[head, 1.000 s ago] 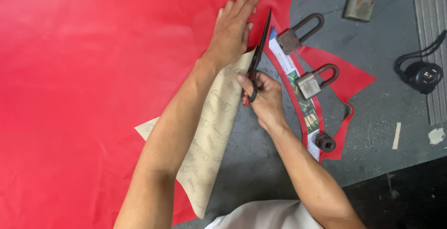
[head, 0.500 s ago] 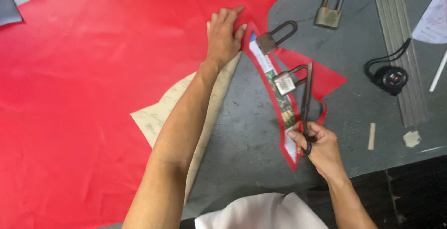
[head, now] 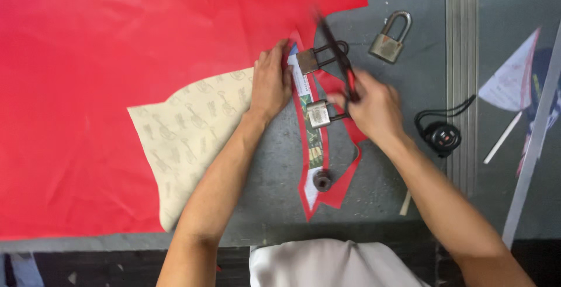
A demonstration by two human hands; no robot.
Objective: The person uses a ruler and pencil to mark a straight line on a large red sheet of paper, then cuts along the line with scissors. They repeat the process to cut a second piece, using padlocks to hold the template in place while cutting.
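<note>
The left hand (head: 270,82) lies flat, fingers spread, pressing the beige patterned paper template (head: 193,141) onto the large red fabric sheet (head: 117,59) on the grey table (head: 274,176). The right hand (head: 374,109), fingers curled shut, grips black-handled scissors (head: 336,50) pointing away, above two padlocks.

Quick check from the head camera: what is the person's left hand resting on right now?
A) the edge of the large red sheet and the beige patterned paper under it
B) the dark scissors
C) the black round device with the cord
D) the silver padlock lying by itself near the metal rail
A: the left hand lies flat on the edge of the large red sheet where the beige patterned paper shows beneath; the dark scissors are in the right hand.
</note>
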